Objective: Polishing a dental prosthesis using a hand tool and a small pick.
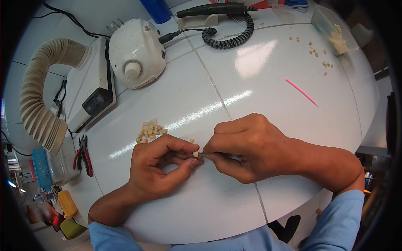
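Between the thumb and fingertips of my left hand [157,167] is a small cream tooth-shaped piece, like a dental crown [195,154]. My right hand [253,144] pinches a thin metal pin [202,153], its short visible end meeting the crown's right side; the fingers hide the rest of it. Just beyond my left hand lies a heap of similar cream crowns [150,130], partly covered by the knuckles. One more loose crown [191,141] rests on the white table [176,213] just past the pinched one.
A white control box [136,54] with a knob and a dark handpiece [211,9] on its stand occupy the back. At left are a ribbed hose [35,92] and pliers [83,154]. A pink stick [301,93], scattered crowns [326,65] and a clear tub [335,31] lie right.
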